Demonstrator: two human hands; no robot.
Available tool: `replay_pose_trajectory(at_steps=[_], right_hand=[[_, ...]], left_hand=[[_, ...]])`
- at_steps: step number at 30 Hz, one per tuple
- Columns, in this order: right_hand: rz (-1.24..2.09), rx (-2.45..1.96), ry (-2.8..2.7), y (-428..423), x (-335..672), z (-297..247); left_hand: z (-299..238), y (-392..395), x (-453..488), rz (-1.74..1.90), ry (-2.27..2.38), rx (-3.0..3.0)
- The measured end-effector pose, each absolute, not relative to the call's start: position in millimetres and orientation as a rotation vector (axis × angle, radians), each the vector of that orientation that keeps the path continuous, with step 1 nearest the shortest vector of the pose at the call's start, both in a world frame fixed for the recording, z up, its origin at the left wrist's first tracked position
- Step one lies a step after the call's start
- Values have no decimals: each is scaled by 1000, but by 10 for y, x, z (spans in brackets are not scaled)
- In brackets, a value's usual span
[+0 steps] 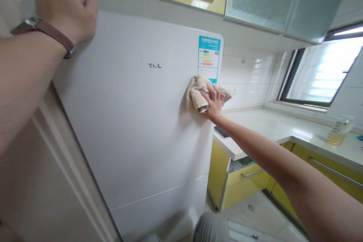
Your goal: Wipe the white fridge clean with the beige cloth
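the right hand presses a beige cloth flat against the white fridge door, fingers spread wide, just below the blue energy label. the left hand rests at the door's top left corner, fingers curled, seemingly hooked over its edge. a desk stands just beside the fridge.

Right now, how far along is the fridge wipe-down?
Done: hard to judge; the upper fridge door shows no streaks or marks anywhere. In hand: the right hand presses a beige cloth with spread fingers at the door's right edge, just under the energy label; the left hand rests at the top left corner. Left: possibly the lower door below the seam, no hand near it; whether it was wiped cannot be told.
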State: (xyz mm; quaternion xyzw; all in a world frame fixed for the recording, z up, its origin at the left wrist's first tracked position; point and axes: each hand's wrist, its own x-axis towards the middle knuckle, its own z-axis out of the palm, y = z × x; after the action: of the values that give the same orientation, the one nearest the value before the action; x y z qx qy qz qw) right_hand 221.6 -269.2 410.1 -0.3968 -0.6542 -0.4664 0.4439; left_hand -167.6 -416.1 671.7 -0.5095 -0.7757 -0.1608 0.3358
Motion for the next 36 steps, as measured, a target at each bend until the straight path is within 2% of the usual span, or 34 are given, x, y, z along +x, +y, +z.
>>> replay_pose_trajectory(at_steps=[2, 4, 9, 17, 20, 23, 28, 32, 36], right_hand=[[-1155, -995, -1639, -2700, 2265, 3788], [-1143, -987, -1627, -2705, 2292, 3498], [-1019, -987, -1539, -2817, 2300, 2714], [-891, -1013, -1749, -3256, 2306, 987], [-984, -937, -1802, -3216, 2409, 755], [-1054, -813, -2033, -3126, 2649, 978], [-1044, -659, -2222, -2987, 3017, 1886], [-1059, -858, -1973, -2772, 2891, 2910], [-956, -935, -1609, -2636, 2485, 4240]], left_hand=[[6708, -4191, -1632, -689, -1798, -1260], [6728, -4141, -1655, -796, -1731, -1242], [6783, -3967, -1750, -865, -1719, -1202], [6797, -4010, -1725, -829, -1797, -1182], [6797, -3997, -1744, -931, -1774, -1233], [6791, -3971, -1768, -1009, -1757, -1266], [6786, -3976, -1735, -876, -1758, -1194], [6761, -4035, -1690, -774, -1772, -1175], [6737, -4108, -1648, -781, -1768, -1185]])
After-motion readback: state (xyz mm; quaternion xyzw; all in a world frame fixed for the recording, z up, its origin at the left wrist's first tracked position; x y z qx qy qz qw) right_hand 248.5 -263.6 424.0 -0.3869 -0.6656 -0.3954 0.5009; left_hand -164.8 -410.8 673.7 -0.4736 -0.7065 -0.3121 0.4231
